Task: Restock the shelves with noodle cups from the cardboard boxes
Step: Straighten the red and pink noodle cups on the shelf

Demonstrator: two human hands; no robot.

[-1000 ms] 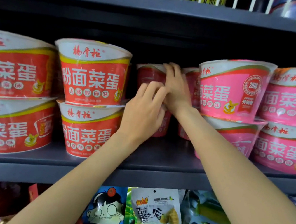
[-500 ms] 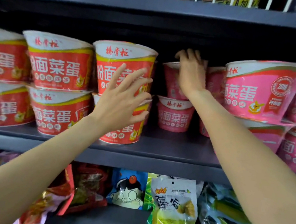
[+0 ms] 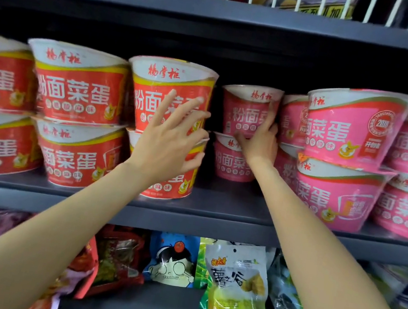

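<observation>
Noodle cups stand two high on a dark shelf (image 3: 212,226): red ones (image 3: 80,86) on the left, pink ones (image 3: 348,129) on the right. In the gap between them, set further back, one pink cup (image 3: 245,107) sits on another (image 3: 225,165). My right hand (image 3: 260,144) reaches into the gap, its fingers resting on the lower right of the upper back cup, index finger pointing up along its side. My left hand (image 3: 170,141) hovers open, fingers spread, in front of the nearest red stack (image 3: 156,77). No cardboard box is in view.
A wire-fronted shelf (image 3: 220,10) above holds snack packets. Below hang several snack bags, among them a green and white one (image 3: 238,288) and a blue cartoon one (image 3: 173,259). The shelf's front lip runs under both forearms.
My right hand has slid down from the top of the upper back pink cup to its lower front. My left hand stays spread before the red stack, a little higher.
</observation>
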